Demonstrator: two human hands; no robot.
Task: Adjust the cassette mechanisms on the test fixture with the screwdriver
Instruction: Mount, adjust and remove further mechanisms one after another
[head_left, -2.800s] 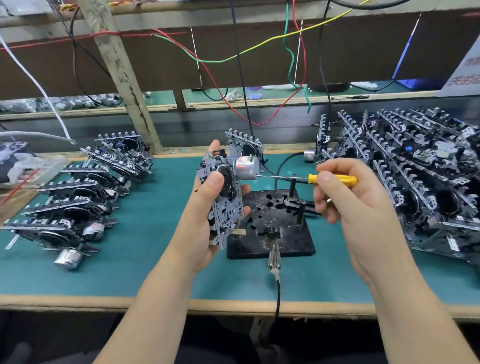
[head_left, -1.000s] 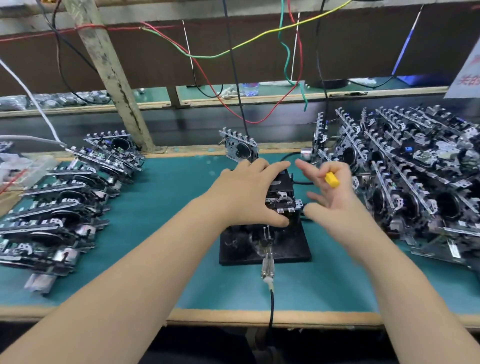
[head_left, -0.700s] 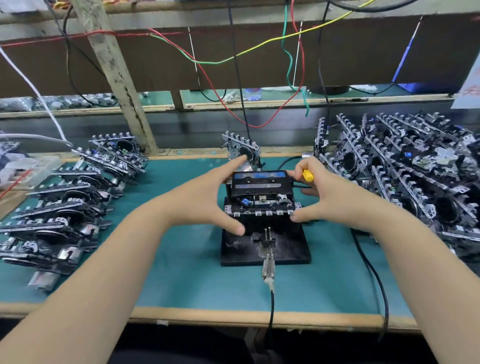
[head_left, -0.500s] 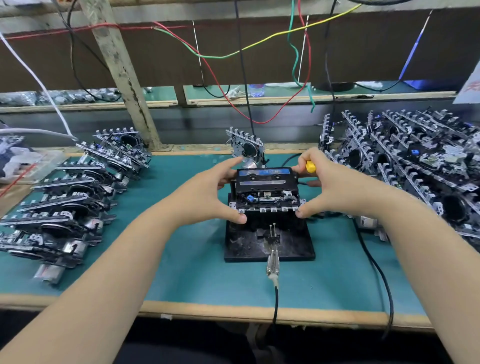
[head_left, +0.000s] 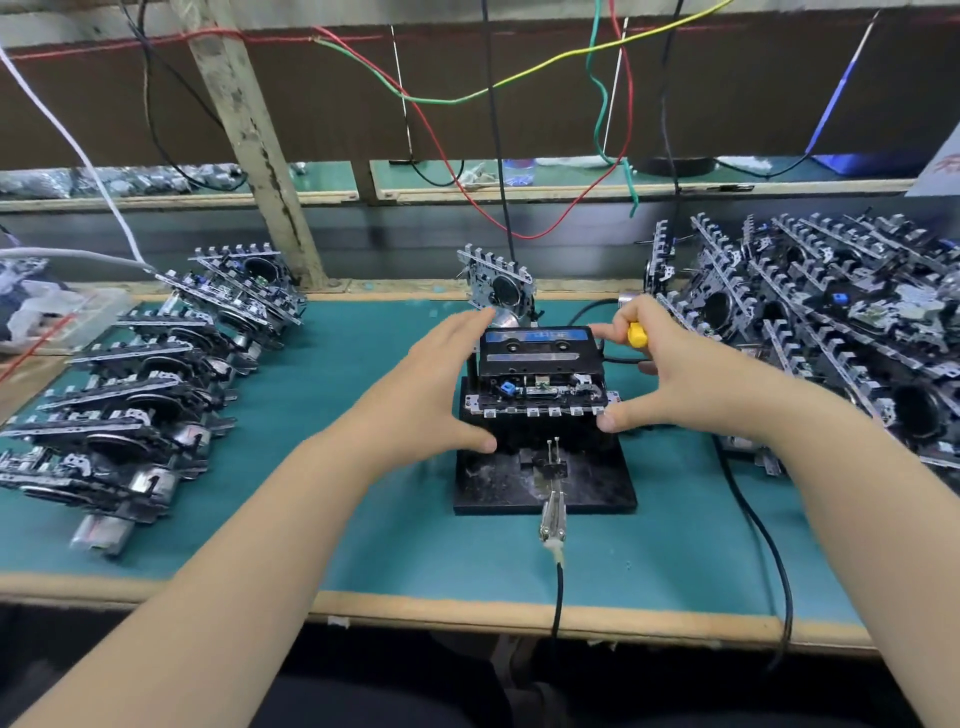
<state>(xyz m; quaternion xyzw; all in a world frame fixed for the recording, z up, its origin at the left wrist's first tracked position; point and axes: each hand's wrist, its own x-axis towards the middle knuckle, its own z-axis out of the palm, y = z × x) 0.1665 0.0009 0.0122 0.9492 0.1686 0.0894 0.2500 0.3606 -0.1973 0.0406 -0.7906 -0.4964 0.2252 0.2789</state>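
Cassette mechanism (head_left: 537, 392) sits on the black test fixture (head_left: 545, 480) mid-bench, nearer the front edge, a black cassette (head_left: 537, 348) loaded on top; the mechanism's long axis runs left-right, its row of key tabs facing the front edge. Left hand (head_left: 436, 387) brackets the mechanism's left end, fingers straight at the cassette's back left corner, thumb at the front left corner, nothing clenched. Right hand (head_left: 680, 379) brackets the right end, thumb tip on the front right corner, curled fingers grasping the screwdriver (head_left: 637, 334); only its yellow handle end shows, shaft hidden, so its pointing direction cannot be told. Rows of mechanisms (head_left: 150, 384) lie along the bench's left edge, a bigger pile (head_left: 826, 312) at the right edge. One mechanism (head_left: 501, 286) stands upright near the back edge, behind the fixture.
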